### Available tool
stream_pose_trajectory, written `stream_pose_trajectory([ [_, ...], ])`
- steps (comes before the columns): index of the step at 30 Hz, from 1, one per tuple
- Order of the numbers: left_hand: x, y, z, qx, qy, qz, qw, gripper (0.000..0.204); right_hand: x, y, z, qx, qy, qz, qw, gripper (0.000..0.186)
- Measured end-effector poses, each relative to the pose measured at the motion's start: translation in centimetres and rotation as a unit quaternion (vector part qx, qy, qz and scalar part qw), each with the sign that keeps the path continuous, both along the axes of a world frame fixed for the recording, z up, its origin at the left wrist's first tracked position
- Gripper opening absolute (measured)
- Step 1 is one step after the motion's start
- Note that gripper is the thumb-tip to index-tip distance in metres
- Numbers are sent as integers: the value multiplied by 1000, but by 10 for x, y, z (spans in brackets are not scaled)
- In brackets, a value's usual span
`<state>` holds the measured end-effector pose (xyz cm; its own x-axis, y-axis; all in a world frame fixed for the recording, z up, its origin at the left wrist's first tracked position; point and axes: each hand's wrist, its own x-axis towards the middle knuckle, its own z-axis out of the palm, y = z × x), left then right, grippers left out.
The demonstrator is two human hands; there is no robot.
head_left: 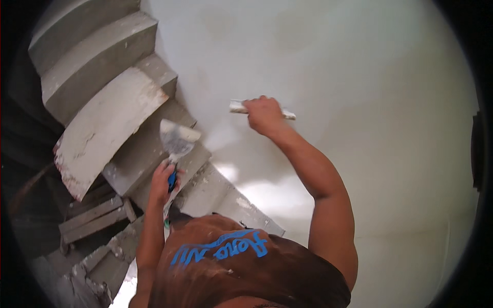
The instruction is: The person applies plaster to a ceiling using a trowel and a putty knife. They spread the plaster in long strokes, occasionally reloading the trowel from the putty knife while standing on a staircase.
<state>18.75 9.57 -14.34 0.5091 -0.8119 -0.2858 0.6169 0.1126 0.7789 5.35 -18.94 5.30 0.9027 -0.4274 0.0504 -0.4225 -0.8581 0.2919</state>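
My left hand (165,179) is closed round the blue handle of a putty knife (177,139). Its wide blade points up and away from me, with pale plaster along the far edge. Out to the right, my right hand (265,115) grips a long, narrow finishing trowel (238,106) with whitish plaster on it. The trowel lies against, or very close to, the pale wall (328,66); I cannot tell whether it touches. My right fingers wrap over its back and hide the middle of it.
Concrete stairs (97,56) climb at the left beside the wall. A plaster-smeared board (105,128) lies across the steps. Below it sit wooden pieces (95,220) and rubble (105,262). Darker patches mark the wall, and a dark object (477,151) stands at the far right rim.
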Motion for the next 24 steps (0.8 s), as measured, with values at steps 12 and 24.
stream_pose_trajectory([
  [12,-24,-56,85,-137,57,-311,939,29,-143,80,-9,251,-337,150,895,38],
  [24,-45,-112,140,-260,-668,-180,674,45,-193,93,-133,673,-729,-64,110,38],
])
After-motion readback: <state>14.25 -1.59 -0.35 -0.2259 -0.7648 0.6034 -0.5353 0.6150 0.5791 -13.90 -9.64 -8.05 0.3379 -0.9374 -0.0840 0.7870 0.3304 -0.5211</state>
